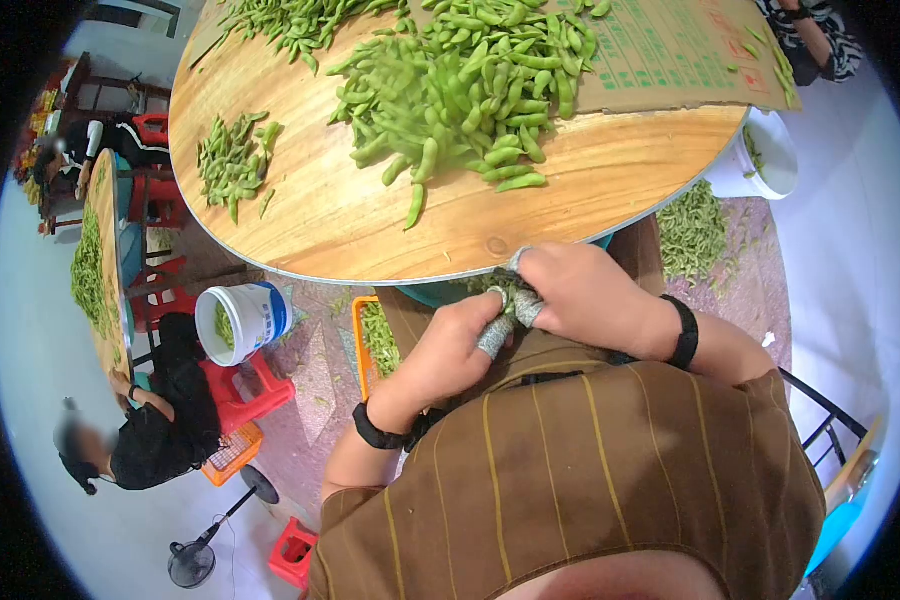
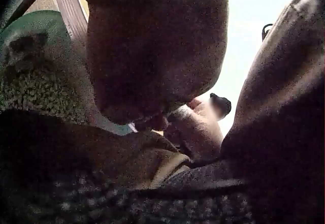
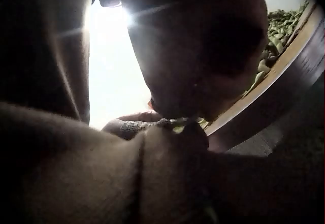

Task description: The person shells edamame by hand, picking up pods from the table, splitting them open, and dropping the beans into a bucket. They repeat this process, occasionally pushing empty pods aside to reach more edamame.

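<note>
Both hands meet just below the table's near edge, with grey wrapping on several fingertips. My left hand (image 1: 452, 338) has its thumb and fingers curled together against those of my right hand (image 1: 590, 300). Between them they pinch a green soybean pod (image 3: 179, 129), mostly hidden by the fingers. Under the hands a teal basin (image 1: 432, 293) shows partly past the table edge. Soybean pods (image 1: 470, 90) lie in a large heap on the wooden table (image 1: 310, 225), with a smaller darker pile (image 1: 235, 160) at its left.
Flattened cardboard (image 1: 660, 60) covers the table's far right. On the floor are an orange crate (image 1: 361, 345), a heap of pods (image 1: 694, 232) and a white bucket (image 1: 772, 155). Another white bucket (image 1: 260, 318) stands on a red stool (image 1: 255, 390). Two people sit by another table (image 1: 98, 235) at left.
</note>
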### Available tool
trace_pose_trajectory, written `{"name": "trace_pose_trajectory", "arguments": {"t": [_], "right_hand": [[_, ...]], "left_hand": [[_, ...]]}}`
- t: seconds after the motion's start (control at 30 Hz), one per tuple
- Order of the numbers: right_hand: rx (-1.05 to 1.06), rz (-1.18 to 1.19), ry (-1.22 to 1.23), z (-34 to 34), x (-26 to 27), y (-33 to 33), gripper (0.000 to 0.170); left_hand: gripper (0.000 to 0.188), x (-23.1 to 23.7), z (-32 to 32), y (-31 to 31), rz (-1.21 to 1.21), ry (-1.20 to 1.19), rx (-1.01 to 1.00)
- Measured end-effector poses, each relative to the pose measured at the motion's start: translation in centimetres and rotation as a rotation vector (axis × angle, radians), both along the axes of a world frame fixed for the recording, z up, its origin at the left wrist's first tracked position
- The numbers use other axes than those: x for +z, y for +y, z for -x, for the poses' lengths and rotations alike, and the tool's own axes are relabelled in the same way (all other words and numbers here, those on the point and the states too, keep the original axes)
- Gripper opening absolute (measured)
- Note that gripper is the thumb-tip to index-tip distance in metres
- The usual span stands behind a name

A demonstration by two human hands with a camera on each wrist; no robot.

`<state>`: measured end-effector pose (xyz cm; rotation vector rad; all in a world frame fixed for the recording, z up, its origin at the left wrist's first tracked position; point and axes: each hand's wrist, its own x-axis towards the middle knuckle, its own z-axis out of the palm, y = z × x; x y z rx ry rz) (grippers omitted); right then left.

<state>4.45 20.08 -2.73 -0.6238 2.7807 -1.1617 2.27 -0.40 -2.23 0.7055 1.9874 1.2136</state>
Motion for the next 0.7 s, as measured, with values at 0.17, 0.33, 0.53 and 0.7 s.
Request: {"name": "trace_pose_trajectory", "arguments": {"t": [0.17, 0.33, 0.53, 0.7], "right_hand": [[0.023, -0.108, -0.012, -0.4, 0.5, 0.3, 0.026], [0.002, -0.101, 0.009, -0.7, 0.8, 0.2, 0.026], [0.001, 0.259, 0.116, 0.1, -0.2, -0.1, 0.023], [0.019, 0.644, -0.736, -0.2, 0.2, 1.6, 0.014]], "left_hand": [[0.008, -0.7, -0.8, -1.5, 0.071, 0.076, 0.195], [0.011, -0.9, -1.2, -2.4, 0.110, -0.011, 0.386], [0.004, 1.9, -0.2, -0.5, 0.090, 0.397, 0.201], [0.008, 2.7, 0.4, 0.2, -0.025, 0.378, -0.004]]}}
